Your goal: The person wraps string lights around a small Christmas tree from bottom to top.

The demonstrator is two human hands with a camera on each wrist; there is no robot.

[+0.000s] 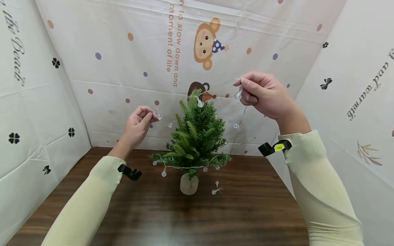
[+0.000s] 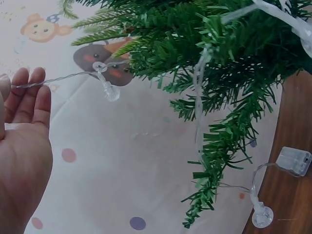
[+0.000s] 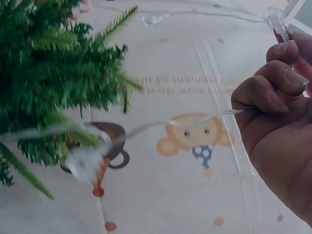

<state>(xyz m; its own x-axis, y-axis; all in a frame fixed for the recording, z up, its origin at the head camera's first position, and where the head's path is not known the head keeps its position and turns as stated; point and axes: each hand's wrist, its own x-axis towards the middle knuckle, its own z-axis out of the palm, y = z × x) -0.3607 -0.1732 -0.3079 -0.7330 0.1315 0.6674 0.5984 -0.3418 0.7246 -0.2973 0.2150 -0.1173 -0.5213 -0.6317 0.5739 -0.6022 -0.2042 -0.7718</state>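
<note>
A small green Christmas tree [image 1: 197, 133] on a pale round base [image 1: 188, 184] stands between my hands. A string of lights with clear round bulbs winds about it; one bulb [image 1: 200, 103] hangs near the top. On the left, my left hand [image 1: 138, 125] pinches the thin wire [image 2: 63, 77] of the string lights between thumb and fingers. Raised higher on the right, my right hand [image 1: 266, 95] grips another stretch of the string lights, with a bulb [image 1: 238, 95] at its fingertips. A further bulb [image 1: 236, 126] dangles below that hand. Along the lower branches runs more wire [image 1: 184, 167].
A brown wooden table [image 1: 138, 212] bears the tree. Behind it hangs a printed cloth [image 1: 117, 68] with a cartoon monkey; cloth walls close in both sides. Loose bulbs [image 1: 214, 192] lie right of the base. A clear box [image 2: 294, 161] sits on the table.
</note>
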